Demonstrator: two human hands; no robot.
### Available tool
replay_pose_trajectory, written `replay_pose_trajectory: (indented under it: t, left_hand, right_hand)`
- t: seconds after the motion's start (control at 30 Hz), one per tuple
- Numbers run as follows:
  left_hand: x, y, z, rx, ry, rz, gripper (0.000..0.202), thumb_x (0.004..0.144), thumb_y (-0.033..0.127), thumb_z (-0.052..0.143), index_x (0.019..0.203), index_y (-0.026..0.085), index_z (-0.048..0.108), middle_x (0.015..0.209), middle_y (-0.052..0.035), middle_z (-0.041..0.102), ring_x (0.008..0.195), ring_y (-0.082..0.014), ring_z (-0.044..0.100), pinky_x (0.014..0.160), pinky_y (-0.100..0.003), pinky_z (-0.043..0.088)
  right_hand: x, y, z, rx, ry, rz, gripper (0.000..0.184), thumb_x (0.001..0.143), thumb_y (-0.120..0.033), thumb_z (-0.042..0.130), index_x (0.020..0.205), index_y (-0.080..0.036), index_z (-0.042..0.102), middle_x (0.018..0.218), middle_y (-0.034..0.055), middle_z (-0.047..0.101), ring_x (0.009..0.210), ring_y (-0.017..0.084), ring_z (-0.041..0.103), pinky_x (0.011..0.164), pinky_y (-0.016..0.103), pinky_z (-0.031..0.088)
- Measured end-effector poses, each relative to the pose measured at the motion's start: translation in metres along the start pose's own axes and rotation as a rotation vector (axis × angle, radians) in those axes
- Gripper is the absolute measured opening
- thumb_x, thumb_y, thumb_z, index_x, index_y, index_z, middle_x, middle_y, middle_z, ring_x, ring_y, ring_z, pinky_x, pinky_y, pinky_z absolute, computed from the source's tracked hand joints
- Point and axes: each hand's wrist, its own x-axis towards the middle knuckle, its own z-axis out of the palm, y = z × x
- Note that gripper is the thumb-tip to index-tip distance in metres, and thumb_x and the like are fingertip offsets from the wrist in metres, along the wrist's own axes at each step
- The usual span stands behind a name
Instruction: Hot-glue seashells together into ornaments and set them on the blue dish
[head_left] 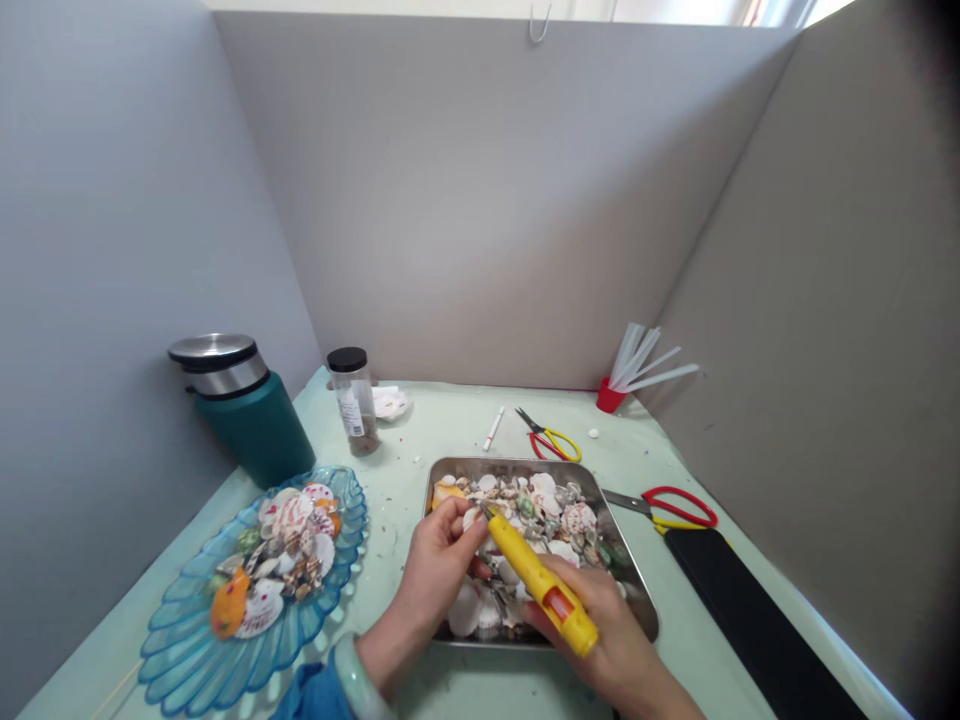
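Observation:
My left hand (444,550) is pinched around a small white shell (470,518) above a metal tray (646,600). My right hand (600,620) grips a yellow pen-shaped power tool (525,562) with a reddish window in its body. Its thin metal tip points at the shell, close to my left fingertips; whether they touch I cannot tell. Below both hands, the tray holds many loose seashells (544,490), scallops and small snail shells among them. My hands hide part of the pile.
At left stand a blue fluted dish (176,640) of shells, a teal bottle (255,425) and a black-lidded jar (352,400). Behind the tray lie small scissors (551,437) and a white stick (493,428). Rightward are larger scissors (679,507), a black slab (750,620) and a red cup (610,396) of translucent sticks.

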Motion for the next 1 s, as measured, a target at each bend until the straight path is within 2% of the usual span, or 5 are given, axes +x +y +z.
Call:
replay_pose_trajectory:
  t: [0.1,0.4,0.7,1.0]
  left_hand:
    - [-0.0002,0.0002,0.0,0.004,-0.005,-0.003,0.031,0.074,0.043,0.065,0.079,0.017,0.049,0.063,0.0042,0.06,0.04,-0.0067,0.052,0.038,-0.017,0.042]
    - [0.0012,0.003,0.0012,-0.032,-0.001,-0.004,0.034,0.071,0.043,0.067,0.078,0.017,0.047,0.062,0.0049,0.059,0.039,-0.0059,0.051,0.038,-0.016,0.042]
    - [0.0023,-0.0005,-0.0007,-0.023,-0.015,0.011,0.033,0.072,0.043,0.066,0.079,0.018,0.045,0.061,0.0058,0.058,0.039,-0.0062,0.051,0.038,-0.016,0.043]
    - [0.0014,0.0017,0.0007,-0.028,-0.015,0.016,0.033,0.071,0.043,0.068,0.078,0.018,0.046,0.056,0.0085,0.053,0.039,-0.0069,0.051,0.037,-0.017,0.044]
  right_hand:
    - [-0.0001,0.0003,0.001,-0.005,0.023,-0.005,0.014,0.084,-0.029,0.059,0.095,-0.021,0.06,0.082,0.0006,0.066,0.069,0.015,0.06,0.066,0.02,0.046]
    - [0.0018,-0.0004,0.0016,-0.019,0.05,-0.014,0.013,0.085,-0.032,0.058,0.084,-0.02,0.059,0.074,0.0001,0.063,0.063,0.014,0.058,0.061,0.02,0.045]
    - [0.002,0.0,0.0002,-0.033,0.038,-0.018,0.016,0.086,-0.034,0.056,0.094,-0.02,0.06,0.075,-0.0003,0.064,0.063,0.014,0.058,0.061,0.021,0.044]
    - [0.0017,-0.0013,0.0003,0.027,0.027,-0.021,0.021,0.086,-0.03,0.056,0.102,-0.019,0.061,0.085,0.0038,0.067,0.071,0.016,0.062,0.064,0.022,0.046]
